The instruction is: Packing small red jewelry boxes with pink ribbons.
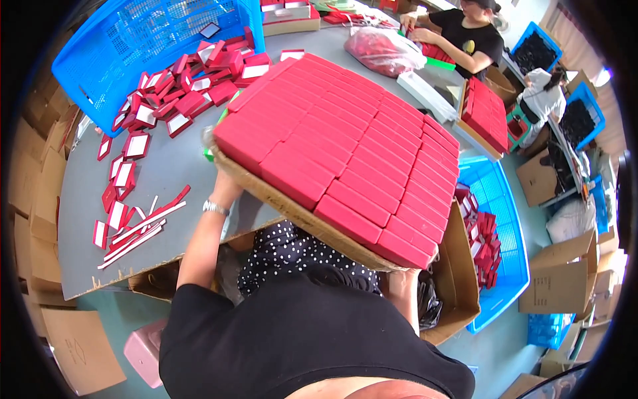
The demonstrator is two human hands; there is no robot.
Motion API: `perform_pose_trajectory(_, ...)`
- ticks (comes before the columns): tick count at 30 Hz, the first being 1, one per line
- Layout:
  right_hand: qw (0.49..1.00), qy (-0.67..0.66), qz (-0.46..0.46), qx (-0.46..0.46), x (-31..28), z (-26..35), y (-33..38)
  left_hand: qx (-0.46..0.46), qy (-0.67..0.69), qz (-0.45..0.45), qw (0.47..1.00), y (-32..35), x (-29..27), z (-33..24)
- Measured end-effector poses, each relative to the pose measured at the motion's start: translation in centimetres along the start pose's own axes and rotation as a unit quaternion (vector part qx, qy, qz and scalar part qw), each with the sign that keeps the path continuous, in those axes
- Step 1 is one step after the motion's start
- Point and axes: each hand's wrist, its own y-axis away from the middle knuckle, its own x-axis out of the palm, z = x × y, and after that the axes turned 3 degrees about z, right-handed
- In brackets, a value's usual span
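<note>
Two hands (227, 183) (403, 276) hold one tray (292, 205) of red boxes (306, 126); one more tray (476, 137) sits at the table's (86, 219) right edge. One blue crate (86, 83) at its far left corner, one plastic bag (382, 50) near its far edge. Two co-workers (477, 41) (543, 96).

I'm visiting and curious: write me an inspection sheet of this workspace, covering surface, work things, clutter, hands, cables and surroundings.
Surface: grey table, partly covered.
Work things: cardboard tray packed with rows of red boxes.
Clutter: loose boxes heaped in and before a blue basket; thin strips near the table's front left.
Left grip: left hand holds the tray's near left corner.
Right grip: right hand holds its near right corner, mostly hidden.
Cables: nothing seen.
Surroundings: co-worker in black across the table; person in white farther back; cardboard cartons at right.
</note>
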Motion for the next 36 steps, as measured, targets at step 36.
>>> perform_pose_trajectory(36, 0.923, 0.328, -0.177, 0.100, 7.0, -11.8, -29.7, -0.017, -0.282, -0.021, 0.959, 2.9, -4.6, -2.1)
